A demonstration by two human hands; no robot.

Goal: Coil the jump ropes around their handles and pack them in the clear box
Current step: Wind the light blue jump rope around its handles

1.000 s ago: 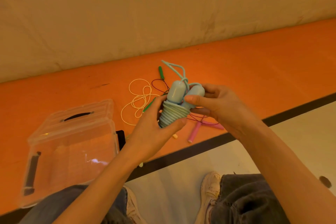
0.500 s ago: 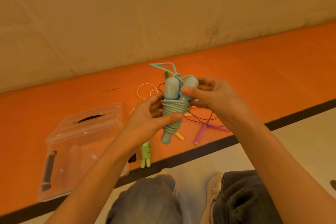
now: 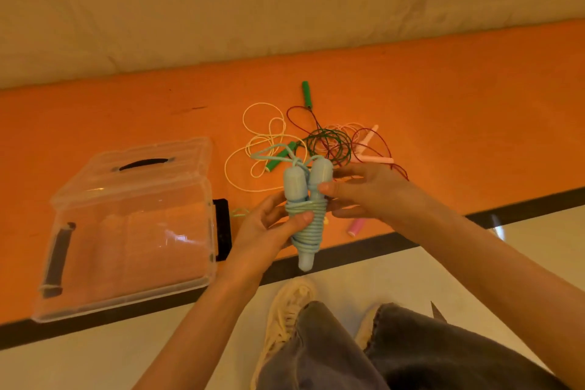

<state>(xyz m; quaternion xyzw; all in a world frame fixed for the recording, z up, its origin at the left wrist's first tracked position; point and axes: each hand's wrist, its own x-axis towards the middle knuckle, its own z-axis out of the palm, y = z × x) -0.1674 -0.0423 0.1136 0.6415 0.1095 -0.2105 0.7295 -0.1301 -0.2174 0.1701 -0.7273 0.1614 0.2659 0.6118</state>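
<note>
The lower pink handle (image 3: 356, 226) is partly hidden behind the right hand (image 3: 368, 196); both forearms and the jeans (image 3: 395, 355) are cut off by the frame's edges.

The clear box (image 3: 133, 231) at the left looks like glossy transparent plastic with matt black latches (image 3: 222, 229). The pale blue jump rope (image 3: 305, 199) has smooth plastic-looking handles and a matt cord. The orange floor (image 3: 443, 89) appears matt; the near jeans (image 3: 380, 355) are denim cloth.

Bare forearms without sleeves, grey jeans (image 3: 364, 355) on both legs, and cream lace-up sneakers (image 3: 288, 310).
</note>
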